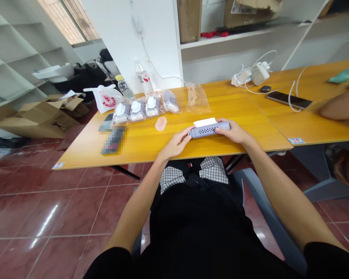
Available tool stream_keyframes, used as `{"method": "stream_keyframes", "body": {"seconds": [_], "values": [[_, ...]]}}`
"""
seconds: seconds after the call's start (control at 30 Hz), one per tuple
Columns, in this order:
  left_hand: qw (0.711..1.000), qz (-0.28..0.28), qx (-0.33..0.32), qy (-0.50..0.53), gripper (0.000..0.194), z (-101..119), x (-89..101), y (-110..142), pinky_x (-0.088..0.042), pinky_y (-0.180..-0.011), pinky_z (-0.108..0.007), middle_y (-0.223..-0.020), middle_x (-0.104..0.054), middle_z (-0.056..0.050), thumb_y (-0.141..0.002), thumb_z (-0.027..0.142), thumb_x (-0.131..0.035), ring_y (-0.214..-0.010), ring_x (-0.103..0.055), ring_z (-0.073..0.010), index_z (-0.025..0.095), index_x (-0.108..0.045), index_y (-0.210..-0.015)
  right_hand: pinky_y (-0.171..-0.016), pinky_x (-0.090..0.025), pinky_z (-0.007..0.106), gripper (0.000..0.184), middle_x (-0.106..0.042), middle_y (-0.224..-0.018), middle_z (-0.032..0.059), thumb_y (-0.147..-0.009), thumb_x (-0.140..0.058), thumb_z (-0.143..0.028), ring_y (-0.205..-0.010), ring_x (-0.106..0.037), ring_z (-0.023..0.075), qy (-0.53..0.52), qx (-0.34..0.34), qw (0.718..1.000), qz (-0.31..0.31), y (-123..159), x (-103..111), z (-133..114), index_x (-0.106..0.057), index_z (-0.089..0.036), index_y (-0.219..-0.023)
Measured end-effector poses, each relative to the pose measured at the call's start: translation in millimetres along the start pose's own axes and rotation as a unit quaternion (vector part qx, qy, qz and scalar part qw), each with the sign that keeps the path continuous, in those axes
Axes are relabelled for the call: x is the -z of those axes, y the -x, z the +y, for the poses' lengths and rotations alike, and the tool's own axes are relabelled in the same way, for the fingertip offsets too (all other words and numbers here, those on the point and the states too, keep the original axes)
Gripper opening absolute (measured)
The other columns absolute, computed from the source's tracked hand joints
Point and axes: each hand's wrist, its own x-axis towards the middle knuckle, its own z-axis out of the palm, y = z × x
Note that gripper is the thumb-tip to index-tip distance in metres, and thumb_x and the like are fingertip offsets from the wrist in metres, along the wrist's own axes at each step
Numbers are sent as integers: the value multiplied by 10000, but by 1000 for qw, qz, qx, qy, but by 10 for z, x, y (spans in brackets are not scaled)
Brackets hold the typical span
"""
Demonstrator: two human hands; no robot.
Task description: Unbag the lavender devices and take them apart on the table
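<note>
Black shirt (194, 232), lavender case (205, 131), long axis crosswise

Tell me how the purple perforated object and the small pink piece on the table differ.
The purple perforated object is long and narrow; the pink piece is smaller and compact. The purple perforated object has rows of dark holes; the pink piece shows none. The left hand and right hand hold the purple perforated object; the pink piece sits untouched on the table. Both are pale-coloured.

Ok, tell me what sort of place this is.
Probably a workroom, perhaps doubling as storage: bagged items in a row on a wooden table, cardboard boxes on the floor, and open shelves.
</note>
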Motion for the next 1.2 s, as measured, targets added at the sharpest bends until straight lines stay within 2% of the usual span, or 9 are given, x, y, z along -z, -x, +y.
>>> {"method": "stream_keyframes", "body": {"seconds": [0.2,0.4,0.5,0.67,0.87,1.0,1.1,1.2], "values": [[997,-26,-15,66,491,-45,28,-7,-435,-1263,-621,-1597,-615,-149,-1055,287,-635,-1504,-561,-334,255,-623,-1544,-1002,-585,603,627,-792,-1158,104,-714,-856,-708,-1050,-734,385,1,26,1000,-10,3,8,5,-750,-269,-1149],[995,-44,4,85,688,-25,31,4,-531,-1175,-603,-1605,-596,-144,-916,123,-678,-1365,-656,-328,277,-587,-1580,-976,-597,602,606,-797,-1117,95,-746,-831,-724,-1025,-732,379,-5,22,1000,-18,10,12,7,-758,-278,-1149],[995,-37,3,88,644,-10,18,0,-531,-1165,-605,-1546,-638,-149,-921,165,-703,-1338,-663,-328,262,-615,-1551,-970,-598,596,618,-794,-1107,93,-740,-830,-737,-1015,-729,372,-5,20,1000,-24,5,16,8,-757,-278,-1146],[996,-18,34,85,516,-5,-14,-10,-538,-1144,-580,-1423,-707,-144,-1009,236,-625,-1284,-686,-300,239,-637,-1525,-990,-594,597,615,-794,-1117,93,-735,-837,-734,-1030,-727,372,-7,19,1000,-20,-2,12,4,-756,-279,-1141],[996,-12,35,80,508,-4,-17,-17,-522,-1168,-548,-1467,-701,-130,-1008,228,-614,-1311,-676,-280,236,-649,-1515,-1029,-582,601,632,-796,-1143,96,-723,-843,-744,-1044,-733,371,-1,20,1000,-12,-6,4,11,-753,-272,-1134],[997,-8,32,69,479,-13,0,-27,-529,-1170,-541,-1474,-711,-110,-1016,231,-596,-1316,-683,-277,253,-680,-1487,-994,-595,599,615,-796,-1112,93,-731,-833,-737,-1021,-734,372,-4,15,1000,-13,-1,3,0,-752,-276,-1130],[999,9,39,34,421,2,18,-29,-547,-1154,-536,-1409,-754,-93,-1063,274,-549,-1277,-704,-269,258,-708,-1452,-979,-599,591,616,-798,-1101,88,-720,-837,-738,-1010,-733,368,-3,15,1000,-14,3,5,-12,-750,-281,-1124],[999,15,44,8,396,38,33,-29,-560,-1140,-517,-1432,-747,-98,-1102,329,-507,-1270,-709,-266,248,-725,-1423,-986,-596,582,627,-801,-1107,83,-705,-845,-746,-1010,-734,361,0,19,1000,-13,4,6,-16,-752,-282,-1116]]}}
